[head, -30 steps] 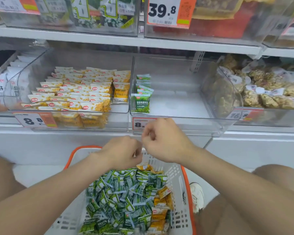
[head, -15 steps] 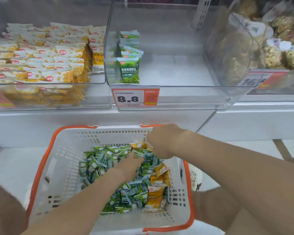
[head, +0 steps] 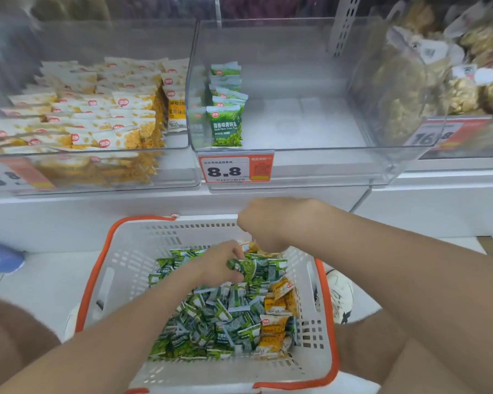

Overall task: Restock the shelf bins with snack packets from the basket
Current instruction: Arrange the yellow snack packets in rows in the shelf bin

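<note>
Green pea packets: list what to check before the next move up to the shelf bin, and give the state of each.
1. Left hand grips a green packet: ok.
2. Right hand holds something: cannot tell; its fingers curl down over the far end of the basket and hide what is under them.
3. Room in the middle bin: ok; one row of green packets stands by its left wall, and the floor to the right is bare.
4. Packet matches that row: ok, both are green.
5. Basket holds one sort only: not ok; yellow packets lie among the green along its right side.
</note>
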`<state>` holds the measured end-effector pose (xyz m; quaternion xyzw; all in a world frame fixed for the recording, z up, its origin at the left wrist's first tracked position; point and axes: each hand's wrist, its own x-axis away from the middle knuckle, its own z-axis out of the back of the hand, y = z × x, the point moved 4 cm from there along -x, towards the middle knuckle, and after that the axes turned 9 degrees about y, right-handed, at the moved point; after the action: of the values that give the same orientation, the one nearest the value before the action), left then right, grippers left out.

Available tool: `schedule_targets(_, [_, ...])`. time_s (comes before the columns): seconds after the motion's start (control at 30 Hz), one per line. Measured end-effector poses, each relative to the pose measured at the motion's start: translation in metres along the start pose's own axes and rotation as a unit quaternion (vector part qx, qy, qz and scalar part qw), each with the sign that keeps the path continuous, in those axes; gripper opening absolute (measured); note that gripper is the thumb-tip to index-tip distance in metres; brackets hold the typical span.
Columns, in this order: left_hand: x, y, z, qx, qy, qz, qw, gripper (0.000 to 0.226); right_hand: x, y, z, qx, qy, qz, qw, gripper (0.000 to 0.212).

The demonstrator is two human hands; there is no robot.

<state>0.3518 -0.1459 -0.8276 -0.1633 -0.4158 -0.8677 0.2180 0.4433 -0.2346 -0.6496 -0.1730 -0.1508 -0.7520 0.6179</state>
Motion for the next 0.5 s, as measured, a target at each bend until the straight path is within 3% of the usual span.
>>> schedule_targets(0.1, [0.020, 0.034, 0.035, -0.006, -0.013, -0.041, 0.999, 0.036, 0.010, 0.000, 0.012, -0.019, 0.020, -0.005, 1.000, 0.009])
schedule_targets(0.17, [0.038, 0.060, 0.059, -0.016, 0.007, -0.075, 0.997, 0.035, 0.019, -0.002, 0.020, -0.030, 0.033, -0.006, 0.999, 0.009])
schedule_targets(0.3, [0.077, 0.104, 0.097, -0.002, 0.045, -0.116, 0.992, 0.042, 0.043, -0.005, 0.035, -0.095, 0.050, -0.022, 0.994, 0.047])
schedule_targets(0.4, [0.101, 0.120, 0.119, 0.030, 0.082, -0.125, 0.988, 0.051, 0.054, -0.001, 0.045, -0.198, 0.066, -0.036, 0.977, 0.042])
schedule_targets(0.5, [0.117, 0.124, 0.136, 0.058, 0.120, -0.143, 0.981, 0.055, 0.062, 0.006, 0.060, -0.283, 0.131, -0.057, 0.948, 0.035])
